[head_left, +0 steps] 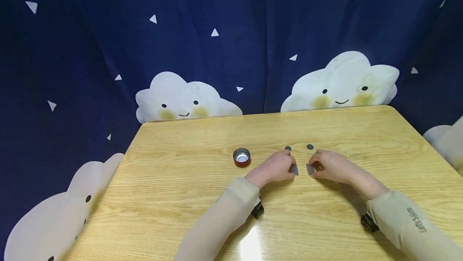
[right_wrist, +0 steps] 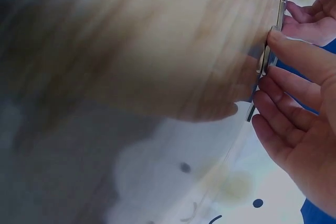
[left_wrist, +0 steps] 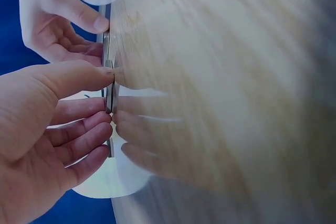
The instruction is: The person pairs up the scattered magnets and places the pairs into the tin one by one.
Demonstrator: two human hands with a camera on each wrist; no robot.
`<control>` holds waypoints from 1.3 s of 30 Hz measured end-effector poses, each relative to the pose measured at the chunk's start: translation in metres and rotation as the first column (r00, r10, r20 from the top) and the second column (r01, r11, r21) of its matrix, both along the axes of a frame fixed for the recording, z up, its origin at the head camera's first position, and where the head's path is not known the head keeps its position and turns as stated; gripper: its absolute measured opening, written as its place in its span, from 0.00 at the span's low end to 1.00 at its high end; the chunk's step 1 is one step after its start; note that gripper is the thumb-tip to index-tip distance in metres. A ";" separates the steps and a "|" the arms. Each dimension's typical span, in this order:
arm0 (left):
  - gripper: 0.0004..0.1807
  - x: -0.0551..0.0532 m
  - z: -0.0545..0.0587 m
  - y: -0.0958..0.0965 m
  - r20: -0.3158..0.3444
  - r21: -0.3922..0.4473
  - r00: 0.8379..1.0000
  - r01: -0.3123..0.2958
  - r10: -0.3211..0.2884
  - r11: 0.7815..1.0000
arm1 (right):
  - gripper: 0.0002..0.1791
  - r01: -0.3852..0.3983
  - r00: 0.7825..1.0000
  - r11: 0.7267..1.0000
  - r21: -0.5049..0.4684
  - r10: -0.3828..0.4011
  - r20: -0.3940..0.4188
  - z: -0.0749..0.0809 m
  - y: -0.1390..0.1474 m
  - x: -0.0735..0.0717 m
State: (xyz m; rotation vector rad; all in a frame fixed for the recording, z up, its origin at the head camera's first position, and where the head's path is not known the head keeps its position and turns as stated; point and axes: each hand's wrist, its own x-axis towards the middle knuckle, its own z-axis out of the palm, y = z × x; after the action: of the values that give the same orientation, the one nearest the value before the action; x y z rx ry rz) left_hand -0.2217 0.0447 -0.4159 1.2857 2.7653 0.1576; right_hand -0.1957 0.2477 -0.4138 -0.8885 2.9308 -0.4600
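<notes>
My left hand pinches a thin grey square plate between thumb and fingers, low over the table. Opposite it, my right hand grips a similar grey square plate by its edges. A small gap parts the two plates. Seen edge-on in the left wrist view, the left plate looks thin, close to the tabletop. Just past the left fingers lies a small dark round disc, partly covered by the hand. Beyond the right hand is another dark disc.
A round reddish container with a silvery inside stands left of my left hand. The wooden table ends at the back against a dark blue curtain with clouds. Black wrist devices sit under the sleeves.
</notes>
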 end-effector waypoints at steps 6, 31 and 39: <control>0.06 0.000 -0.001 0.002 -0.004 -0.004 1.000 0.015 -0.015 1.000 | 0.11 -0.022 0.999 1.000 -0.006 0.022 -0.027 -0.001 -0.003 0.000; 0.07 0.003 -0.002 0.008 -0.041 -0.042 0.999 0.014 -0.016 0.999 | 0.10 -0.027 0.999 1.000 -0.015 0.027 -0.027 -0.002 -0.017 0.002; 0.09 0.004 -0.002 0.008 -0.025 -0.038 1.000 0.017 -0.018 0.999 | 0.12 -0.035 0.998 0.999 -0.021 0.034 -0.057 -0.005 -0.018 0.003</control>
State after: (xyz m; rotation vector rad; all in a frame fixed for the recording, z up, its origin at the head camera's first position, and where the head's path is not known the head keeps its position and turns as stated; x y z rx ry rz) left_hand -0.2173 0.0525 -0.4184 1.3109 2.7633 0.0874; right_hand -0.1927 0.2301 -0.4188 -0.9687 2.9614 -0.4736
